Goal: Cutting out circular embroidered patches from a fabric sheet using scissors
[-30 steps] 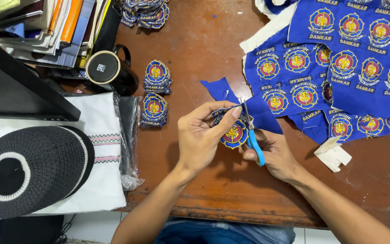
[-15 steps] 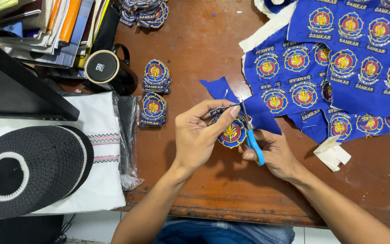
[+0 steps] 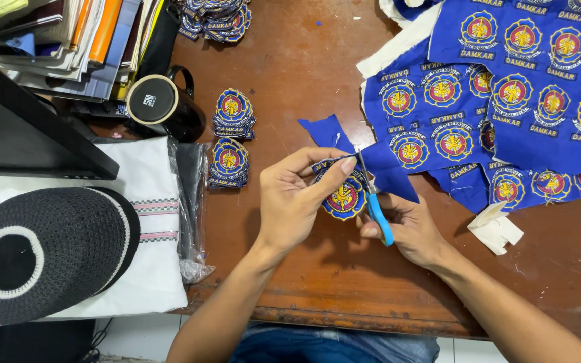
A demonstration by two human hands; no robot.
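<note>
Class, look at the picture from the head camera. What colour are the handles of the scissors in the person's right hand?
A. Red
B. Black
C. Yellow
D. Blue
D: the scissors in the right hand show a bright blue handle, with the blades at the round embroidered patch that the left hand pinches.

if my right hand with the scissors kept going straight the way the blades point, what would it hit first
Probably the blue cloth scrap beside the round patch that your left hand pinches; the scissors in your right hand already point into it.
</note>
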